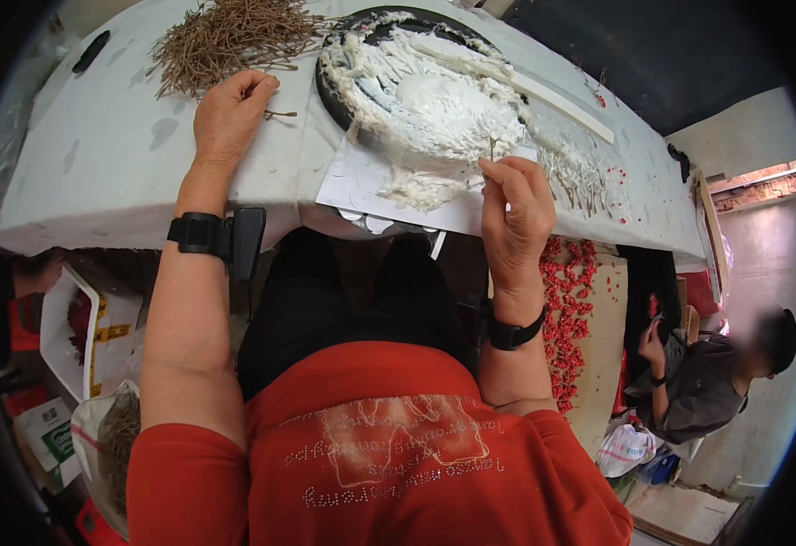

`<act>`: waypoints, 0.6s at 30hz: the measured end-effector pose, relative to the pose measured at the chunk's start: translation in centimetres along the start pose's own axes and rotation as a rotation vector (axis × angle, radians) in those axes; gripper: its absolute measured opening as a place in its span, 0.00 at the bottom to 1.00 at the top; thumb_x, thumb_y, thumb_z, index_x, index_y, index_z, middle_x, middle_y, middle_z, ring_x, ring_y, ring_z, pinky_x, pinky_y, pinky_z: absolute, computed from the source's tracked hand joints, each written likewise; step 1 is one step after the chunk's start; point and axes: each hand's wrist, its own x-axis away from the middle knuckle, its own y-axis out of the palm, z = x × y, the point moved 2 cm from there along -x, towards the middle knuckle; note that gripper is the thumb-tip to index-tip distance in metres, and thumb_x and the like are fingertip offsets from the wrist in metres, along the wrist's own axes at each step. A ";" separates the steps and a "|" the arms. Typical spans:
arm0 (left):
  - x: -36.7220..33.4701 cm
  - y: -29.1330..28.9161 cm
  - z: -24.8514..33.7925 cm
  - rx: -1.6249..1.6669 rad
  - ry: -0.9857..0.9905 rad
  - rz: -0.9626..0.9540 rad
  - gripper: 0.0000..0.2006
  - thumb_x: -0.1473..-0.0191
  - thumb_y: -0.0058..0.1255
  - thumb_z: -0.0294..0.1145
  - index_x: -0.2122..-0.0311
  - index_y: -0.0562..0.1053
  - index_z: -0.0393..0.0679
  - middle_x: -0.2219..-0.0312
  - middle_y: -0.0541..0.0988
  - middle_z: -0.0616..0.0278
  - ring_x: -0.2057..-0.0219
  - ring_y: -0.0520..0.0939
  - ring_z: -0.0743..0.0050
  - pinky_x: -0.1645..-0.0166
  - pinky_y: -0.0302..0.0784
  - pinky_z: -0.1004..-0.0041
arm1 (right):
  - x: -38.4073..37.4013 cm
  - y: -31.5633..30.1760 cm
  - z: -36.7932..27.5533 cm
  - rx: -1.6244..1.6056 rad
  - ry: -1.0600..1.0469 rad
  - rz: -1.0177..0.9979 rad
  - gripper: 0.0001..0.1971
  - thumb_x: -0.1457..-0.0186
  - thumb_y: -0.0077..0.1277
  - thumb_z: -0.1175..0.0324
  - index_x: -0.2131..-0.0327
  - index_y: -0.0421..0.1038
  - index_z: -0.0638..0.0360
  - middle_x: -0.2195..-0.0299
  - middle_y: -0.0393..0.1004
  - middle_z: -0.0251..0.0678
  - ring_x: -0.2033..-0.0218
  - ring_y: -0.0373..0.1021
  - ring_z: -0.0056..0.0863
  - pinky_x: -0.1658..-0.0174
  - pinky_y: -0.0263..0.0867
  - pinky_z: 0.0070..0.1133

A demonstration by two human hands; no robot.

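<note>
My right hand (518,202) pinches a thin brown twig (493,146) between thumb and fingertips. This twig points up at the near edge of a thick white paste (448,100). The paste is heaped and smeared over a round black tray (329,98) and spills onto a white paper sheet (343,177). My left hand (229,118) is closed, its fingers curled, just in front of a pile of brown twigs (229,41). A short twig (281,114) juts out beside it; whether the fingers hold this twig I cannot tell.
Several white-ended twigs (580,187) lie right of the tray, with scattered red bits. A white strip (566,107) leans across the tray's right side. Below the table edge, a board (598,355) carries red berry sprigs (566,318). A co-worker (703,382) is at the right.
</note>
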 end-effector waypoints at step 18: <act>-0.2 0.0 -0.2 0.044 -0.003 -0.004 0.14 0.46 0.54 0.46 0.66 0.79 0.46 0.78 0.77 0.69 0.75 0.74 0.76 0.67 0.68 0.74 | -0.1 -0.1 0.0 0.016 -0.007 0.019 0.13 0.54 0.53 0.87 0.64 0.76 0.62 0.67 0.75 0.40 0.70 0.74 0.33 0.67 0.71 0.22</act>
